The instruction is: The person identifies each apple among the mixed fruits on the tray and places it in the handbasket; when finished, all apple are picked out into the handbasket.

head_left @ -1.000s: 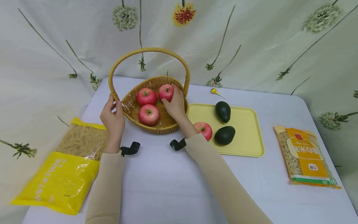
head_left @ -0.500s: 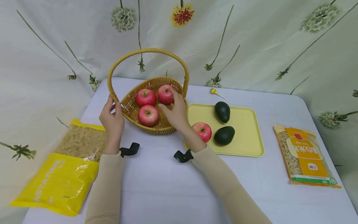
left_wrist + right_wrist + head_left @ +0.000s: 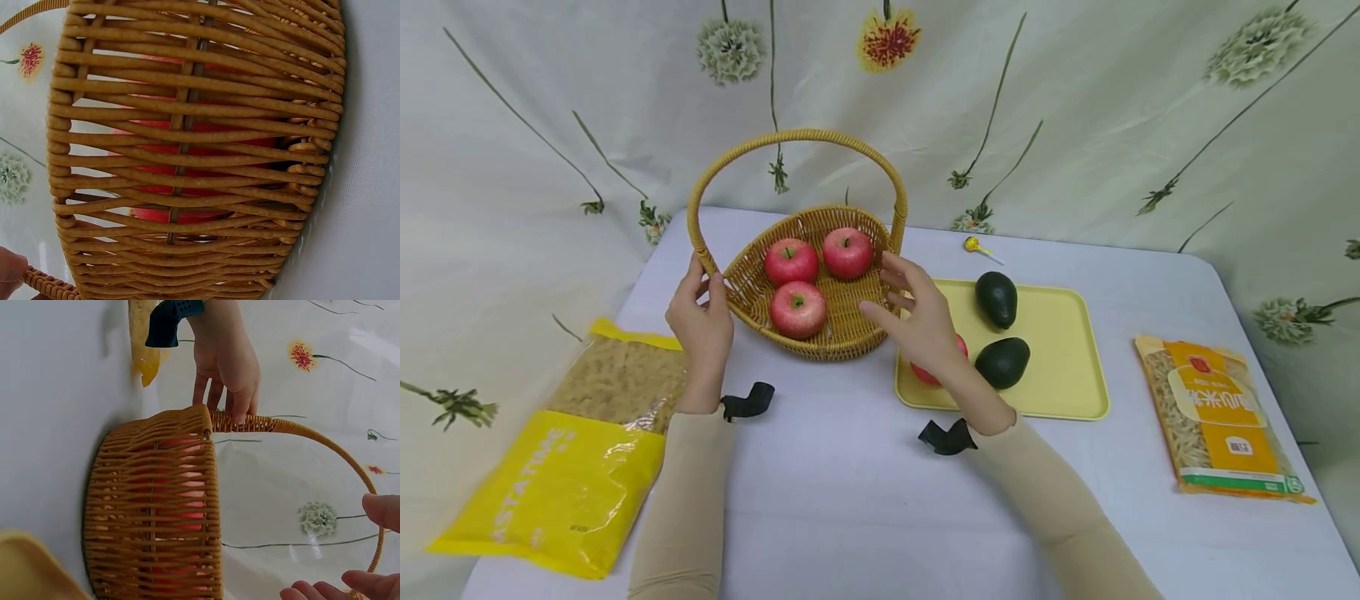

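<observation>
A wicker basket [image 3: 842,343] with a tall arched handle [image 3: 797,136] holds three red apples, among them a rear right apple [image 3: 847,253] and a front apple [image 3: 797,310]. My left hand [image 3: 702,321] pinches the handle's left base, as the right wrist view also shows. Over the basket's right rim and the tray's left side, my right hand [image 3: 917,317] is spread with nothing in its fingers. Partly hidden under it, another apple [image 3: 925,375] lies on the yellow tray [image 3: 1067,392]. Through the weave in the left wrist view, red apple skin [image 3: 206,156] shows.
Two avocados, a rear avocado [image 3: 997,300] and a front avocado [image 3: 1003,363], lie on the tray. Behind it is a yellow lollipop [image 3: 973,244]. A yellow pasta bag [image 3: 580,450] lies at left, an orange packet [image 3: 1225,417] at right. Flowered cloth hangs behind the table.
My right hand has let go of the rear right apple, which stays in the basket, and has moved right and nearer toward the tray. The left hand keeps its place at the handle.
</observation>
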`<state>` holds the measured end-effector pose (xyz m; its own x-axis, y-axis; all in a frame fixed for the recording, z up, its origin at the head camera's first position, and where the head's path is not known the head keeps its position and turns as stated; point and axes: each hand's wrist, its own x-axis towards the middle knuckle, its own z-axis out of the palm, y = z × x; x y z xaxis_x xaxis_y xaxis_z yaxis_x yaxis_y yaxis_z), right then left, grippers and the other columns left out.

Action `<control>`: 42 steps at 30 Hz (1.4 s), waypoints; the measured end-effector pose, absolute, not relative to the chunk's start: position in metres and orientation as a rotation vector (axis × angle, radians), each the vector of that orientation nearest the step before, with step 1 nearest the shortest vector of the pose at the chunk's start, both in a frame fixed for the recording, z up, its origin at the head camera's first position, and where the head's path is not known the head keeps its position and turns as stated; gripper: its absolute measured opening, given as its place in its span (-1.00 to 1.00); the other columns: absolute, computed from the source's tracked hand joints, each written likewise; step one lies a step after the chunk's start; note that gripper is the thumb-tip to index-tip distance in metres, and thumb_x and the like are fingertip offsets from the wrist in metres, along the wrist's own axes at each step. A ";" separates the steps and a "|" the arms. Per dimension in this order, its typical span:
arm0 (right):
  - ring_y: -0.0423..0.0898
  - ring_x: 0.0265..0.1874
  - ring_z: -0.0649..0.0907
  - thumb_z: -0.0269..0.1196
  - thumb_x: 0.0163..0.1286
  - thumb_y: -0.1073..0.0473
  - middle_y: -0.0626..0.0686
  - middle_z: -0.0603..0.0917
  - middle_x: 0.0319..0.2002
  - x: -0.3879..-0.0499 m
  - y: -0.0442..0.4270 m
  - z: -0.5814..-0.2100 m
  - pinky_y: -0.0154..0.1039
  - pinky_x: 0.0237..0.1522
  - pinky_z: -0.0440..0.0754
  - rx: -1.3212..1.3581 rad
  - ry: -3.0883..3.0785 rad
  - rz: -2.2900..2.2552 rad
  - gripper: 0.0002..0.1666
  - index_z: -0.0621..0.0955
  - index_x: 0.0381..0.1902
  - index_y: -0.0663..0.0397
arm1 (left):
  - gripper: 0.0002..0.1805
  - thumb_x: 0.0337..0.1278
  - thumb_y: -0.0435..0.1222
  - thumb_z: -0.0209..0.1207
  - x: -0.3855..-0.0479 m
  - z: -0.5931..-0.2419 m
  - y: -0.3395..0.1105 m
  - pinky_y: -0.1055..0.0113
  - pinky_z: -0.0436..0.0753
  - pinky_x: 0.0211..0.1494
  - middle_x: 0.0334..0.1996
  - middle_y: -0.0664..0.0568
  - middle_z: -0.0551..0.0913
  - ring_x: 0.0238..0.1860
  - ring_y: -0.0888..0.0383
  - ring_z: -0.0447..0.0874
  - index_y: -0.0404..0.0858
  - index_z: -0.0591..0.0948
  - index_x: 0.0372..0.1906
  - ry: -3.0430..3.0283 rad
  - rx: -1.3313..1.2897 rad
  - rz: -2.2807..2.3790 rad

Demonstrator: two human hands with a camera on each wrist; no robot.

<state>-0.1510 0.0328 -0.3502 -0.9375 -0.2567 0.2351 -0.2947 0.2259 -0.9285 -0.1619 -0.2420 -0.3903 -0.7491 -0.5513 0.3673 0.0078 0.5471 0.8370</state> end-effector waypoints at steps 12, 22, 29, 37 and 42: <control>-0.05 0.31 0.46 0.41 0.22 0.17 0.02 0.42 0.36 -0.141 0.104 -0.352 -0.03 0.26 0.52 0.517 -2.503 1.729 -0.18 0.35 0.41 0.00 | -0.53 0.42 -0.29 0.04 -0.162 -0.390 -0.242 0.42 0.67 -0.04 0.19 0.00 0.62 0.07 0.11 0.65 -0.09 0.42 0.38 -2.168 0.435 -1.176; 0.07 0.28 0.48 0.40 0.21 0.28 0.14 0.41 0.36 -0.143 0.146 -0.363 -0.16 0.16 0.56 0.412 -2.502 1.602 -0.17 0.34 0.41 0.13 | -0.53 0.43 -0.27 0.03 -0.163 -0.392 -0.242 0.22 0.69 0.02 0.22 0.02 0.60 0.09 0.11 0.64 -0.08 0.41 0.38 -2.168 0.434 -1.175; 0.07 0.26 0.48 0.38 0.24 0.25 0.19 0.40 0.36 -0.148 0.153 -0.372 -0.13 0.13 0.55 0.367 -2.527 1.608 -0.20 0.34 0.39 0.22 | -0.54 0.43 -0.26 0.04 -0.163 -0.392 -0.241 0.19 0.69 0.05 0.23 0.02 0.59 0.08 0.11 0.63 -0.10 0.41 0.38 -2.157 0.454 -1.183; 0.12 0.27 0.46 0.38 0.25 0.22 0.16 0.40 0.36 -0.151 0.153 -0.379 0.08 0.19 0.51 0.367 -2.568 1.659 -0.21 0.34 0.40 0.16 | -0.54 0.43 -0.26 0.03 -0.163 -0.391 -0.241 0.18 0.69 0.05 0.22 0.01 0.60 0.08 0.10 0.64 -0.10 0.42 0.38 -2.157 0.446 -1.182; 0.14 0.27 0.45 0.38 0.24 0.23 0.23 0.39 0.35 -0.153 0.153 -0.384 0.10 0.20 0.51 0.396 -2.595 1.676 -0.19 0.33 0.41 0.17 | -0.54 0.43 -0.27 0.04 -0.162 -0.391 -0.241 0.19 0.69 0.05 0.21 -0.01 0.60 0.08 0.08 0.64 -0.11 0.42 0.38 -2.155 0.440 -1.178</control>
<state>-0.1525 0.1527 -0.3843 -0.9673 -0.1974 0.1594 -0.2264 0.3885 -0.8932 -0.1625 -0.2411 -0.3908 -0.7423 -0.5582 0.3707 0.0104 0.5435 0.8393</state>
